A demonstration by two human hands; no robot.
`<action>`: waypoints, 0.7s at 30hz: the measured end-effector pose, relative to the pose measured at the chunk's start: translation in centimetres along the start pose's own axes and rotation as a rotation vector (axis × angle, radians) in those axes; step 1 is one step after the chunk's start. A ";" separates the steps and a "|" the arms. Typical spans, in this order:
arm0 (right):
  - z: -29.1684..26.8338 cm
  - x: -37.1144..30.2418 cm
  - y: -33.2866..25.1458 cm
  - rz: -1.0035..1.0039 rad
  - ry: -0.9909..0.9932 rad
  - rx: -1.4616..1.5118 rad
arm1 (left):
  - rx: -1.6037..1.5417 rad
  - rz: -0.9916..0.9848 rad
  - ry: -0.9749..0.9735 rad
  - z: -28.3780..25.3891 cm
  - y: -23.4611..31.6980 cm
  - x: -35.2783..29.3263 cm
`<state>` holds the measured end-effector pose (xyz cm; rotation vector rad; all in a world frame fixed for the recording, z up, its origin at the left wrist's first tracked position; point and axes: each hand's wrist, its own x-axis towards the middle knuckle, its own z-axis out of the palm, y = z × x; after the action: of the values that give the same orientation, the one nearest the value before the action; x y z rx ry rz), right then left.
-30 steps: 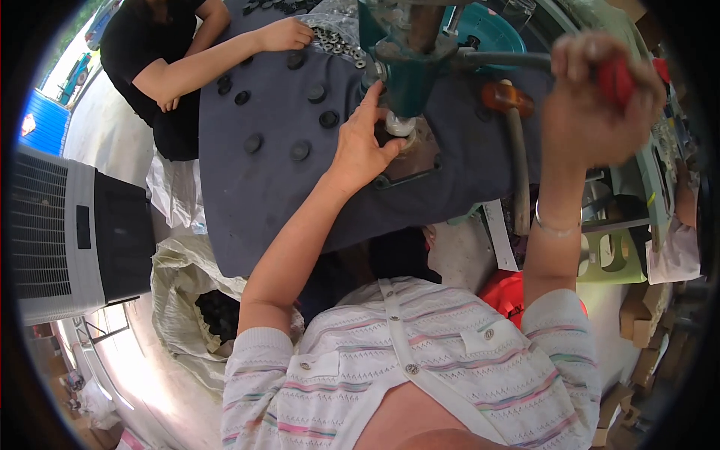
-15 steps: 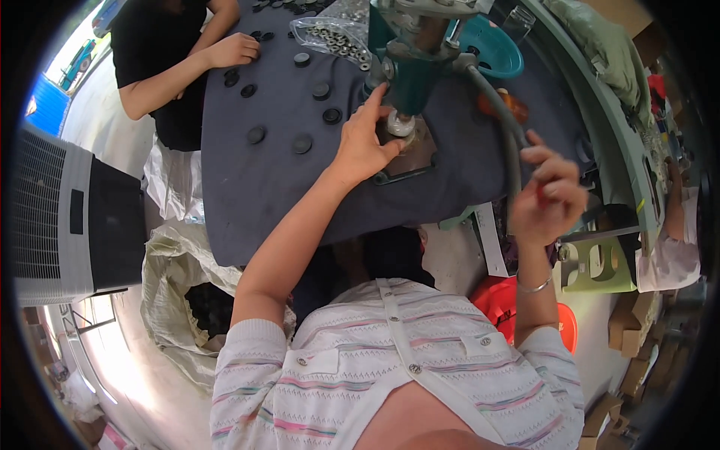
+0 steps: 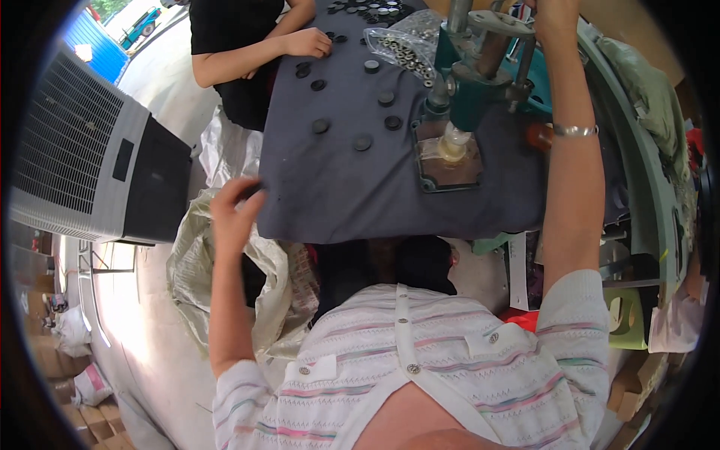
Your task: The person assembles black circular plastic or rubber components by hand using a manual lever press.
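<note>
teal press (image 3: 472,82), grey-blue cloth (image 3: 337,187), black buttons (image 3: 362,142)

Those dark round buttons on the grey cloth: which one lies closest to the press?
The button at the right end of the loose scatter, just left of the teal press; the rest lie farther left or farther up the cloth.

left hand (image 3: 234,210) over sack (image 3: 225,292) | right hand (image 3: 555,15) raised at press (image 3: 472,82)

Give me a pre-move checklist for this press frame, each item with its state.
1. Left hand away from the press: ok, it is at the table edge over the sack.
2. Right hand on the lever: cannot tell, cut off at the frame top.
3. Part seated under the press head: cannot tell.
4. Co-worker's hand apart from the press: ok.
5. Discs lie loose on the cloth: ok.
</note>
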<state>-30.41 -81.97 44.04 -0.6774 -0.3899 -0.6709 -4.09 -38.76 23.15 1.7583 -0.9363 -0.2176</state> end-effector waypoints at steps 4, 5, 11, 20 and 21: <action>0.3 0.9 1.8 -0.590 0.385 -1.121 | 0.498 -0.089 -0.038 -7.7 -1.9 -3.3; 0.5 1.0 1.8 -0.595 0.388 -1.117 | 0.680 0.099 -0.003 -7.8 -0.8 -3.3; 0.5 0.7 1.6 -0.621 0.395 -1.167 | 0.218 0.327 -0.132 8.0 3.2 7.5; 0.2 0.5 2.0 -0.579 0.390 -1.103 | 0.271 0.344 -0.205 23.6 -1.5 17.2; -0.1 0.5 1.8 -0.574 0.399 -1.108 | 0.284 0.340 -0.224 23.8 -1.3 17.3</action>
<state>-28.85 -81.20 43.42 -1.4587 0.2264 -1.5740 -5.11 -67.63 17.45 1.8193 -1.4705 -0.0620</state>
